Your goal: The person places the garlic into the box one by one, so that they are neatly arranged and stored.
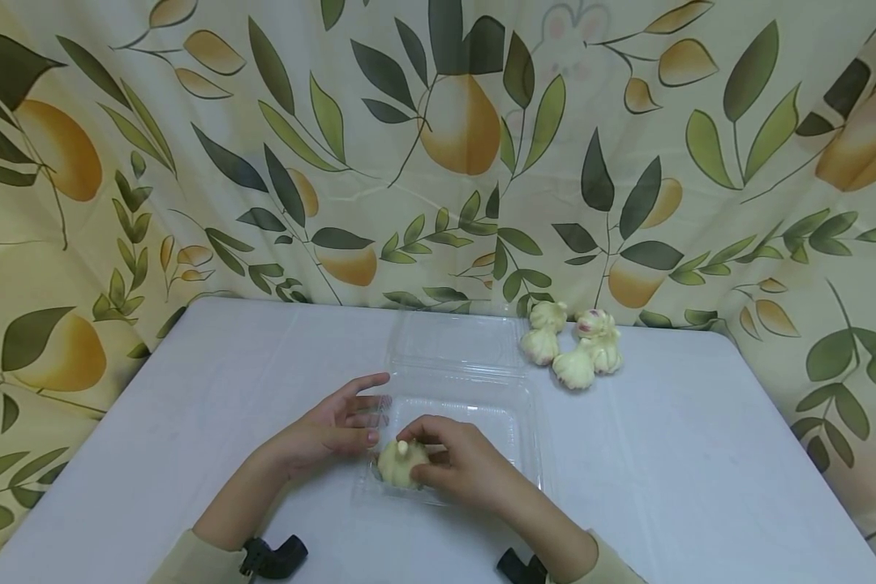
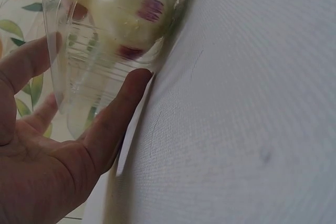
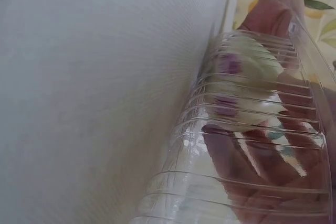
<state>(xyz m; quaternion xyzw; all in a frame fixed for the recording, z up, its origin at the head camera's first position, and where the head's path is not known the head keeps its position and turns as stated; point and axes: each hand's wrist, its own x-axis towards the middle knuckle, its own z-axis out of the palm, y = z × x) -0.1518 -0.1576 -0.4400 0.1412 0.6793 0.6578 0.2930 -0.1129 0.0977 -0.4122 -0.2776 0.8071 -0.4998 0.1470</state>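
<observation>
A clear plastic box [image 1: 474, 393] lies open on the table, with its transparent lid [image 1: 456, 341] folded back behind it. In the box's front left corner sits a garlic bulb [image 1: 397, 466], stem up. My right hand [image 1: 467, 466] reaches in from the right and pinches this bulb between thumb and fingers. Purple marks show on the garlic bulb [image 3: 241, 77] through the ribbed wall in the right wrist view. At the box's left side my left hand [image 1: 328, 426] has its fingers spread. The left hand [image 2: 68, 145] has fingertips right at the box wall in its wrist view.
Several more garlic bulbs [image 1: 575, 369] stand in a cluster at the back right, beside the lid. A white cloth [image 1: 686, 454] covers the table. Behind its far edge hangs a curtain [image 1: 438, 203] printed with fruit and leaves.
</observation>
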